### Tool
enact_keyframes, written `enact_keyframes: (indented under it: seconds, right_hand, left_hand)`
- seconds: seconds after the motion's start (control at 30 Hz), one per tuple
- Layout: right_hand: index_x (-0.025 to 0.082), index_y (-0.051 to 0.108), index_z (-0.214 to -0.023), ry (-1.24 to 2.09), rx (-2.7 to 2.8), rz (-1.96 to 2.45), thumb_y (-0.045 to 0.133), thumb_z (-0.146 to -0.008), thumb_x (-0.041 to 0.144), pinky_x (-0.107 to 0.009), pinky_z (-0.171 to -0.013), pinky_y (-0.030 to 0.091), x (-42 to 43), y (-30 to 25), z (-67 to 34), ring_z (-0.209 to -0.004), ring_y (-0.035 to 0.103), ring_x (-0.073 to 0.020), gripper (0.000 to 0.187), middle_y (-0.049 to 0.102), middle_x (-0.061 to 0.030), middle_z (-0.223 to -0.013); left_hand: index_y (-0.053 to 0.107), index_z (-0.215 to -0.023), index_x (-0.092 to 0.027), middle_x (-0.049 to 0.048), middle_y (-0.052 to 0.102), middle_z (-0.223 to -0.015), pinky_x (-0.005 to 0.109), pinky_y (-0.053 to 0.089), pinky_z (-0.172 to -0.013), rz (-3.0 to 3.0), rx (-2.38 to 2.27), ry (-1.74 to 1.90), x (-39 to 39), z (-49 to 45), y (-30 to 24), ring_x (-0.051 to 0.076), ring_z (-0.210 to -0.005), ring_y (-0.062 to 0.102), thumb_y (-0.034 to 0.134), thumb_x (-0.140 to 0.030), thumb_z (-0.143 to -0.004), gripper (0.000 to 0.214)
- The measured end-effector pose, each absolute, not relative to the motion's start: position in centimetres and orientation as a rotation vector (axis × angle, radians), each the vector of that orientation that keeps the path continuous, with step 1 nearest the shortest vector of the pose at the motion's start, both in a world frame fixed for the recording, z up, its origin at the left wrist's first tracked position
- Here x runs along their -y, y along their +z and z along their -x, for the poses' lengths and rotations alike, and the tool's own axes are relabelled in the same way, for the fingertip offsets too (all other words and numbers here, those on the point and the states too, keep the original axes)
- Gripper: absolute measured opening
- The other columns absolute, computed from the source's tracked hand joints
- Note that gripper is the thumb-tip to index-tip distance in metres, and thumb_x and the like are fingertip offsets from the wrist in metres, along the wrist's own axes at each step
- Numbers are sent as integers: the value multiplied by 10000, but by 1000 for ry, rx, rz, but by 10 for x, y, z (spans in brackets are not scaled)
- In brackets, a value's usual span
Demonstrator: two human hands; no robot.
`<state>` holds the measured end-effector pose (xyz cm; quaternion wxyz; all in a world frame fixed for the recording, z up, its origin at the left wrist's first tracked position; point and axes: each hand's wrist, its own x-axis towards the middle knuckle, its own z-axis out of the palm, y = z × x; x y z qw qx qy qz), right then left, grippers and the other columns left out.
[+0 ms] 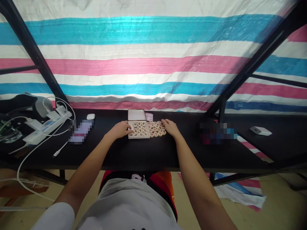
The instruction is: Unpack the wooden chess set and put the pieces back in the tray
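Observation:
A small white box [139,137] lies on the black table and holds several round xiangqi pieces [140,126] with black characters. Its lid [136,114] stands raised behind it. My left hand [120,130] is at the box's left wall, thumb and fingertip bent over the edge; whether a piece is between them is hidden. Against the box's right side lie several round pieces [157,129] with red characters, packed in rows on the table. My right hand [171,127] rests at their right edge, its fingers stretched out and touching the outer pieces.
A pink printed paper [149,117] lies behind the red pieces. To the left are a blurred phone [81,131], a white earbud case [90,116], a power strip [48,127] and cables. A blurred object [218,133] and a white adapter [261,131] lie to the right. Striped sheeting [144,67] hangs behind.

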<state>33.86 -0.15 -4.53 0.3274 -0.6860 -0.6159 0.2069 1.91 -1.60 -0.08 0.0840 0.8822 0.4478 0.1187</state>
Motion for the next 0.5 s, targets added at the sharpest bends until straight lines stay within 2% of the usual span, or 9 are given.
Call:
enact_keyframes:
  seconds: [0.13, 0.27, 0.37, 0.5]
  right_hand:
    - [200, 651, -857, 535, 1629, 1798, 384, -869, 470, -267, -713, 382, 1, -45, -339, -774, 599, -179, 380, 687, -44, -832]
    - [201, 652, -843, 518, 1643, 1796, 383, -872, 467, -265, -706, 376, 0, -44, -339, -794, 596, -183, 380, 685, -44, -837]
    - [203, 653, -843, 525, 1639, 1798, 383, -873, 466, -264, -703, 374, 1, -43, -339, -789, 594, -181, 378, 685, -41, -839]
    - [205, 651, -835, 529, 1645, 1801, 379, -873, 469, -265, -709, 372, 1, -42, -339, -787, 591, -179, 381, 683, -39, -836]
  left_hand:
    - [728, -919, -178, 81, 562, -893, 308, 400, -798, -2662, -1306, 305, 14, -22, -8, 231, -894, 528, 488, -539, -831, 442]
    - [706, -919, -190, 72, 530, -919, 326, 406, -847, -2554, -1344, 352, 9, -19, -14, 244, -940, 509, 558, -541, -783, 404]
    - [662, -899, -196, 64, 528, -955, 331, 409, -863, -2533, -1338, 452, 8, -22, -16, 240, -966, 502, 623, -469, -751, 314]
    - [609, -880, -200, 39, 579, -907, 299, 417, -784, -2534, -1272, 540, 12, -27, -12, 202, -888, 534, 589, -352, -785, 180]
